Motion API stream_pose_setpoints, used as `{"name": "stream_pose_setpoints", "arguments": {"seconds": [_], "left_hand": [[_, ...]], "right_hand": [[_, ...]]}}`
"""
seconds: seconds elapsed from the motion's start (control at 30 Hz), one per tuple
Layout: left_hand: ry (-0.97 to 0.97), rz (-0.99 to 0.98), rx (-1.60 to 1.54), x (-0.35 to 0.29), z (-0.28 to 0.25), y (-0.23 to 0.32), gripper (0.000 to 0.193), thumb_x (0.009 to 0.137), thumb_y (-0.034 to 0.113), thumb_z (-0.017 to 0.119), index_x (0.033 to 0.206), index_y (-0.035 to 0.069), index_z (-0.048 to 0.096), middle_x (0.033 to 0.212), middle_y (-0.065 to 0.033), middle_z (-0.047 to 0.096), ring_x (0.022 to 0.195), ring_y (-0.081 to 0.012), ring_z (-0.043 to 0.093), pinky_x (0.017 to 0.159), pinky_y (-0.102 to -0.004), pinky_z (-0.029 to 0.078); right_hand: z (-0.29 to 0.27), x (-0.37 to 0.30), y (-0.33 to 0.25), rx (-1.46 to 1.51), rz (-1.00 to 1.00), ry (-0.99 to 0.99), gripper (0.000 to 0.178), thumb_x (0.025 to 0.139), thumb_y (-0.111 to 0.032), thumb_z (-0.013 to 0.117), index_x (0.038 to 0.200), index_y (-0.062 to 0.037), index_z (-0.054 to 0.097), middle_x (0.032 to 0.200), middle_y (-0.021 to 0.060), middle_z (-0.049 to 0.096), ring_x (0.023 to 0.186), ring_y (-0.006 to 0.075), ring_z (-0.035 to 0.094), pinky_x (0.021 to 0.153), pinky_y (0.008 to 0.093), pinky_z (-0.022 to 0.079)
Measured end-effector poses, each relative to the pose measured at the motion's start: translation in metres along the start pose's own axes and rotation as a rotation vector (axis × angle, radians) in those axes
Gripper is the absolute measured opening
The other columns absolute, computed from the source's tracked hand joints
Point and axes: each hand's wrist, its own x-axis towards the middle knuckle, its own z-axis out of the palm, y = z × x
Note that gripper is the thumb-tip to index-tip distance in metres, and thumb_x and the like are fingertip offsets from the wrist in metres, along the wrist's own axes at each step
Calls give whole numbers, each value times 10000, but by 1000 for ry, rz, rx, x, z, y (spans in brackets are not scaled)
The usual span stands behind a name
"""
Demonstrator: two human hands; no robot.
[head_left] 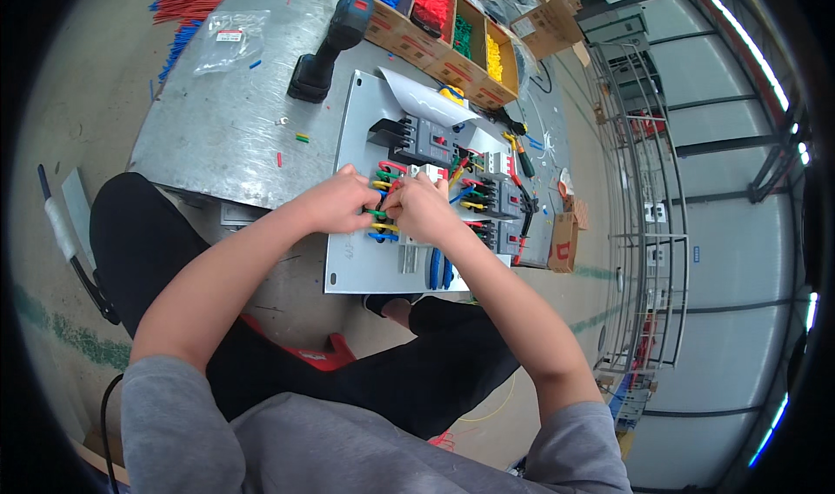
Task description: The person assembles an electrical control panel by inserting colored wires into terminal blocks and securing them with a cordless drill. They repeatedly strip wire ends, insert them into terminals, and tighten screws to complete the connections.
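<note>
Grey sheet metal carries everything I work on: the mounting plate [357,120] lies flat on the steel table [217,120], overhanging its near edge above my knees. My left hand [335,205] and right hand [424,209] meet over the short coloured wires [380,207] at the plate's near end; both are curled tight, fingertips pressed together on the red, yellow, green and blue leads, though I cannot tell which single wire each pinch has.

My knuckles hide the terminals, so I judge a lead could land in the wrong slot or sit half seated. The leads are short and stiff; one slipping from my fingertips could spring back among its neighbours. Leaning on the overhanging end might tip or shift the plate.

Black breakers [417,142] stand just beyond my fingers and crowd the room for turning a wire. Blue-handled pliers [437,268] lie on the plate beside my right wrist, where my forearm could knock them off. The cordless drill [330,42] stands well apart, as do the cardboard bins [452,37] of coloured parts.
</note>
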Motion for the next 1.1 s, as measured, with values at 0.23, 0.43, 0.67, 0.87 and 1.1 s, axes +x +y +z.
{"name": "stream_pose_setpoints", "arguments": {"seconds": [0.23,0.43,0.67,0.87,1.1], "left_hand": [[-46,-25,-21,2,-1,-2,155,869,243,800,887,101,741,846,-98,671,940,-317,619,1016,-409,453],[35,-68,-43,-4,-1,2,180,896,274,816,910,109,747,825,-49,662,940,-270,612,1008,-401,453],[57,-89,-105,-9,-1,14,228,952,358,796,917,135,829,761,5,689,931,-206,629,1070,-398,420],[8,-167,-59,-1,2,20,276,986,402,758,907,156,855,793,-4,750,971,-221,669,1129,-425,396],[-22,-291,-102,3,7,32,294,1064,341,630,982,157,844,947,-57,784,1137,-270,663,1170,-450,350]], "right_hand": [[-4,10,-6,-82,73,-77,198,886,-122,764,909,-252,912,1069,14,791,1175,345,640,998,647,405],[-20,19,-4,-35,154,-247,152,937,-192,808,1044,-226,911,1141,52,827,1299,335,651,1162,751,366],[-27,25,-8,-46,171,-285,137,875,-209,844,994,-192,911,1055,106,842,1143,345,763,1038,708,475],[-31,30,-12,-73,172,-340,200,870,-216,857,1060,-175,908,1068,113,851,1089,337,793,1039,650,525],[-51,10,17,384,-37,-238,187,975,-110,798,1129,-32,872,1118,154,804,1058,285,760,961,391,588]]}}
